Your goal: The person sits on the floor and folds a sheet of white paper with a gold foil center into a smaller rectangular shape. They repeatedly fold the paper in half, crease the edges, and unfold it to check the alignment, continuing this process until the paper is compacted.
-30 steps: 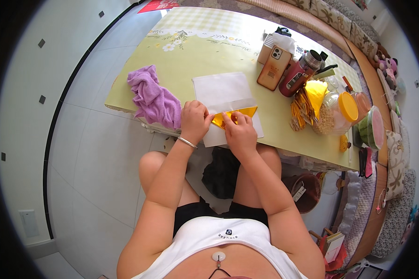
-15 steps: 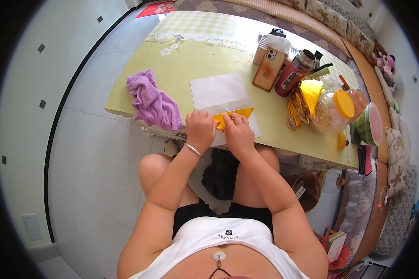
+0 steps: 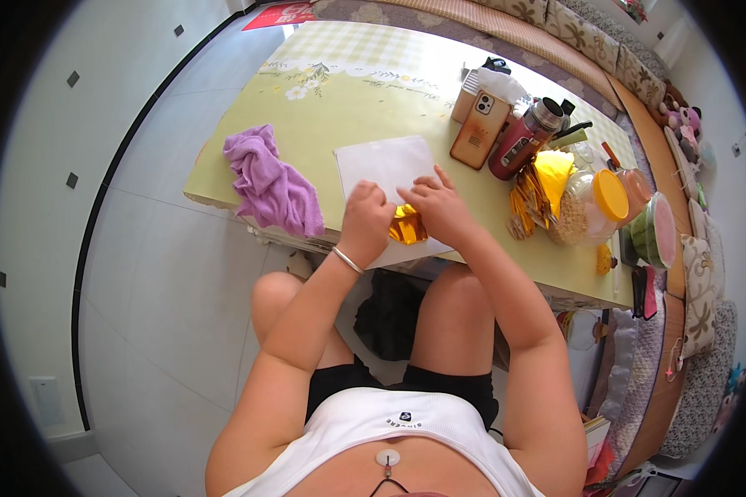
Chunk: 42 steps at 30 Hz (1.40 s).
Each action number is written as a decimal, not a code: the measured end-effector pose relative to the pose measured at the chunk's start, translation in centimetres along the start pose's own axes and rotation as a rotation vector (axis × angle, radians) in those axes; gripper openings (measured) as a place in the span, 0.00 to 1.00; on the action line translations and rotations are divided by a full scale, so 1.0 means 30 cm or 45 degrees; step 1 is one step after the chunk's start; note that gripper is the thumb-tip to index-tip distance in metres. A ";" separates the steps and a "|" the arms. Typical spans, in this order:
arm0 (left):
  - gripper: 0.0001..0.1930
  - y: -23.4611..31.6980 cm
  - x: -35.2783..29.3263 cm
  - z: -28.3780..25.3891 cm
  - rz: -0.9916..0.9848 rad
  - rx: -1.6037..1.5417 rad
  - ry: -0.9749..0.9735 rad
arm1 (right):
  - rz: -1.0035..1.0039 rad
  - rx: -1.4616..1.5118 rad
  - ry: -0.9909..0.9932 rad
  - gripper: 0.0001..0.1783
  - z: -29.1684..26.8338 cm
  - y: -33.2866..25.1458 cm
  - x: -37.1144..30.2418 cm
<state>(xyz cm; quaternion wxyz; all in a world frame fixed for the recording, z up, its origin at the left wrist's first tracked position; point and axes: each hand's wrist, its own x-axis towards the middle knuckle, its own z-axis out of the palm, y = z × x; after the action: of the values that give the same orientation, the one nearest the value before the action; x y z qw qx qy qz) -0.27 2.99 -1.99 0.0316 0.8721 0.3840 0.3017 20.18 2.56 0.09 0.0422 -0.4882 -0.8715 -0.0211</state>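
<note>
A small piece of shiny gold foil paper (image 3: 407,226) lies between my hands near the table's front edge. My left hand (image 3: 368,219) is closed on its left side, fingers curled and a silver bangle at the wrist. On the foil's far right side is my right hand (image 3: 441,207), its fingertips bent toward the upper edge and one finger lifted; the grip is partly hidden. Beneath both hands is a white sheet (image 3: 384,161), spread on the yellow-green table cover (image 3: 307,149).
A purple cloth (image 3: 273,178) lies crumpled at left. To the right stand a phone (image 3: 479,131), a red flask (image 3: 524,139), a stack of gold foil sheets (image 3: 545,184), a yellow-lidded jar (image 3: 590,203) and a cut watermelon (image 3: 655,232).
The gold foil, a wide folded strip before, now shows as a smaller, narrower piece between my hands. My right hand has moved right and away from me, with one finger raised.
</note>
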 end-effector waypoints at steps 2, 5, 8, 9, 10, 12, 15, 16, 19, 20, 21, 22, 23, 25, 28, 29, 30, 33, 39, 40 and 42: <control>0.16 0.007 -0.030 0.036 0.053 0.007 0.021 | -0.031 -0.010 -0.113 0.33 -0.004 0.001 -0.014; 0.16 0.062 -0.092 0.054 0.007 0.147 0.040 | 0.032 0.097 -0.008 0.31 0.059 0.025 -0.116; 0.18 0.069 -0.148 0.032 -0.039 0.361 0.038 | 0.177 0.211 0.066 0.31 0.079 0.059 -0.181; 0.18 0.057 -0.158 0.027 -0.070 0.341 0.038 | 0.229 0.238 0.063 0.31 0.075 0.064 -0.192; 0.18 0.044 -0.170 0.024 -0.101 0.322 0.037 | 0.216 0.249 0.068 0.32 0.079 0.069 -0.198; 0.17 0.045 -0.166 0.010 -0.115 0.283 0.060 | 0.187 0.267 0.077 0.33 0.085 0.078 -0.197; 0.15 0.061 -0.126 -0.032 -0.079 0.222 0.108 | 0.205 0.408 0.101 0.34 0.063 0.083 -0.204; 0.14 0.065 -0.114 -0.042 -0.073 0.199 0.112 | 0.202 0.452 0.133 0.33 0.062 0.085 -0.208; 0.11 0.027 -0.111 -0.015 -0.076 0.160 0.180 | 0.192 0.555 0.235 0.31 0.049 0.080 -0.204; 0.10 0.008 -0.115 -0.002 -0.080 0.153 0.212 | 0.190 0.574 0.274 0.29 0.043 0.070 -0.198; 0.10 0.000 -0.108 -0.003 -0.115 0.113 0.192 | 0.200 0.592 0.313 0.28 0.039 0.064 -0.197; 0.09 -0.010 -0.102 -0.006 -0.151 0.073 0.171 | 0.195 0.577 0.364 0.26 0.038 0.061 -0.191; 0.09 -0.017 -0.099 -0.009 -0.186 0.033 0.150 | 0.189 0.562 0.416 0.24 0.041 0.059 -0.182; 0.08 -0.012 -0.092 -0.043 -0.176 -0.055 0.136 | 0.214 0.577 0.488 0.21 0.049 0.054 -0.170; 0.08 -0.004 -0.084 -0.064 -0.155 -0.106 0.155 | 0.316 0.665 0.560 0.16 0.062 0.049 -0.146; 0.08 -0.005 -0.082 -0.064 -0.148 -0.110 0.168 | 0.364 0.696 0.593 0.14 0.070 0.050 -0.136; 0.07 -0.021 -0.082 -0.054 -0.175 -0.184 0.226 | 0.404 0.728 0.626 0.12 0.075 0.050 -0.122; 0.04 -0.070 -0.073 -0.030 -0.461 -0.677 0.312 | 0.732 1.332 0.707 0.09 0.086 0.040 -0.084; 0.03 -0.117 -0.058 -0.072 -1.025 -1.694 0.258 | 0.667 1.923 1.131 0.09 0.100 -0.030 -0.044; 0.03 -0.117 -0.055 -0.073 -1.041 -1.734 0.270 | 0.629 1.959 1.192 0.08 0.101 -0.047 -0.043; 0.04 -0.108 -0.047 -0.072 -1.071 -1.818 0.292 | 0.611 1.952 1.312 0.06 0.097 -0.070 -0.043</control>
<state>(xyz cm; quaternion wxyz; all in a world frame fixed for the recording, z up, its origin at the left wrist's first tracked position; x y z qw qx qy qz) -4.31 3.91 -1.87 0.6472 0.3902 0.3950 0.5224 18.90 0.59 -2.92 0.7325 -0.4241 -0.3992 0.3525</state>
